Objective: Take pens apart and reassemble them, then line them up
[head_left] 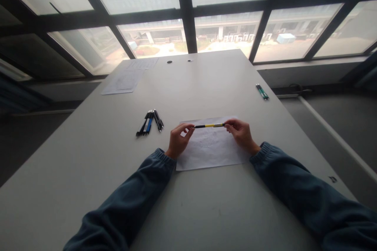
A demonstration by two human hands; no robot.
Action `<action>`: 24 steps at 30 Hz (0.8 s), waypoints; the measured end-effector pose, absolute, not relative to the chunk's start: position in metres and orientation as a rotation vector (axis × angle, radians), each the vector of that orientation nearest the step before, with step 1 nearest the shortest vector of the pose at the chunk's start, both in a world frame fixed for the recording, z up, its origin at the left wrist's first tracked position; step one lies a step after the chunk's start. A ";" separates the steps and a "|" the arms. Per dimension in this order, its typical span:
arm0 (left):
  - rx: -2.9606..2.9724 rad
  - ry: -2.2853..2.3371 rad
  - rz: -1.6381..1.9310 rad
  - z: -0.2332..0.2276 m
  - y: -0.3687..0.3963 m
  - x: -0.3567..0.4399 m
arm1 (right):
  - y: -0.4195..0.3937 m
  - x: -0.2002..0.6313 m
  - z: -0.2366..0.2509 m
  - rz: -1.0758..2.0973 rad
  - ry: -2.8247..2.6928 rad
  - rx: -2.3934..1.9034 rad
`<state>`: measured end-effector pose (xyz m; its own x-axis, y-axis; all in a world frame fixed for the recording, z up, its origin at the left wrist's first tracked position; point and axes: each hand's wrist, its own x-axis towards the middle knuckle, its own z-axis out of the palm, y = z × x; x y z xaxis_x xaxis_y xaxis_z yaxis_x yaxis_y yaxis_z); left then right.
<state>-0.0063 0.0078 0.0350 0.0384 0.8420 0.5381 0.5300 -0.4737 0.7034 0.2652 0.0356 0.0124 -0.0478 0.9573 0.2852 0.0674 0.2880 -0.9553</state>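
Observation:
A yellow and black pen (210, 125) is held level between my two hands, above a sheet of paper (206, 153) with faint marks on it. My left hand (178, 139) pinches the black end, thumb against fingers. At the other end, my right hand (242, 135) grips the yellow part's tip between thumb and fingers. The paper lies flat on the white table, partly covered by both hands. Left of my left hand lies a group of several pens (149, 122), mostly black, one with blue.
Two or so green pens (262, 91) lie near the table's right edge. More paper sheets (123, 81) rest at the far left of the white table (206, 90). Two round holes (169, 62) show at its far end, before large windows. A small dark mark (332, 179) is at the right edge.

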 end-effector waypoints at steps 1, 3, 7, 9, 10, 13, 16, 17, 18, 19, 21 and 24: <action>2.010 1.395 1.409 0.035 0.008 -0.006 | 0.036 0.265 0.013 0.980 -1.416 -1.025; 2.010 1.395 1.409 0.035 0.008 -0.006 | 0.036 0.265 0.013 0.976 -1.419 -1.028; 2.012 1.398 1.406 0.033 0.008 -0.008 | 0.036 0.265 0.013 0.979 -1.419 -1.027; 2.015 1.399 1.404 0.033 0.008 -0.008 | 0.036 0.265 0.012 0.982 -1.414 -1.019; 2.016 1.399 1.403 0.033 0.008 -0.008 | 0.037 0.265 0.011 0.983 -1.413 -1.016; 2.015 1.393 1.405 0.033 0.008 -0.008 | 0.037 0.265 0.010 0.984 -1.409 -1.009; 2.011 1.393 1.407 0.034 0.008 -0.007 | 0.036 0.265 0.010 0.982 -1.410 -1.008; 2.010 1.395 1.407 0.034 0.008 -0.007 | 0.036 0.265 0.010 0.980 -1.411 -1.009; 2.009 1.397 1.405 0.034 0.008 -0.007 | 0.036 0.265 0.010 0.979 -1.413 -1.011; 2.008 1.395 1.405 0.034 0.008 -0.007 | 0.036 0.265 0.011 0.976 -1.413 -1.012; 2.011 1.388 1.406 0.034 0.008 -0.007 | 0.036 0.264 0.011 0.971 -1.416 -1.013; 2.013 1.387 1.407 0.033 0.008 -0.008 | 0.035 0.264 0.012 0.960 -1.425 -1.013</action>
